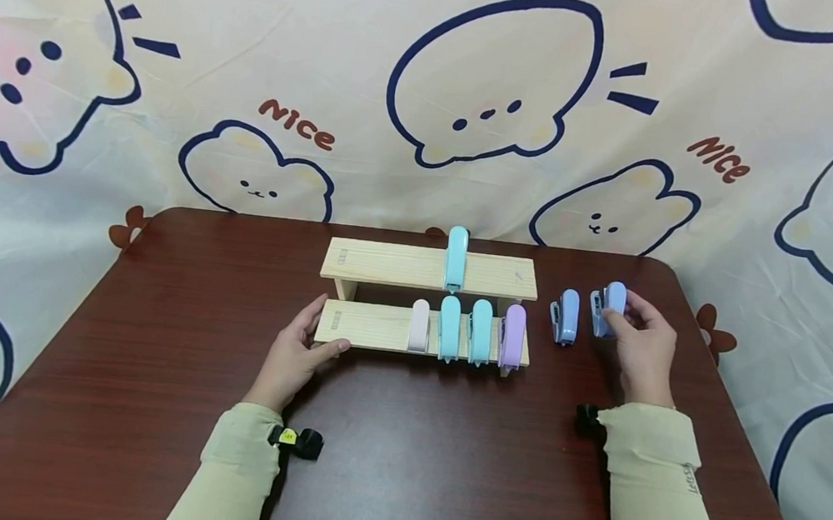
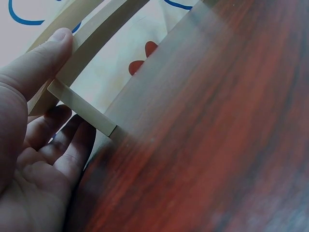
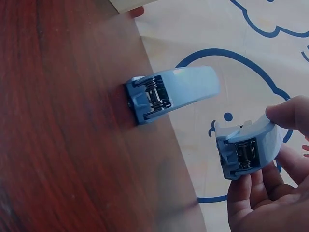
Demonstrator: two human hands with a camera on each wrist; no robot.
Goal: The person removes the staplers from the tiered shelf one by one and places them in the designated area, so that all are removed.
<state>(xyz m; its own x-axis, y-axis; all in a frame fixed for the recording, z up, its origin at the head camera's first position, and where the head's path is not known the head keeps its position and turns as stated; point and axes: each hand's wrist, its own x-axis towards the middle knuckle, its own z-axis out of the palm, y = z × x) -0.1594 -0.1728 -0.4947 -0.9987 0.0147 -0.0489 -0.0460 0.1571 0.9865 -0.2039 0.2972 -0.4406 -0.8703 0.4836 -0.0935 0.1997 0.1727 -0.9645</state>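
Observation:
My left hand (image 1: 296, 357) grips the left end of a two-tier wooden rack (image 1: 372, 325). In the left wrist view its thumb (image 2: 58, 41) lies on the board, with the other fingers below. My right hand (image 1: 645, 349) pinches a small blue stapler (image 1: 614, 300) between thumb and fingers, right of the rack; the right wrist view shows its spring. Another blue stapler (image 1: 567, 316) stands on the table between rack and right hand. The lower tier bears a white stapler (image 1: 419, 326), two teal ones (image 1: 449, 328) and a purple one (image 1: 512, 336). One teal stapler (image 1: 456, 257) sits on the upper tier.
The rack stands near the far edge of a dark brown wooden table (image 1: 427, 462). Behind and beside the table hangs a pale cloth (image 1: 360, 62) with cartoon outlines.

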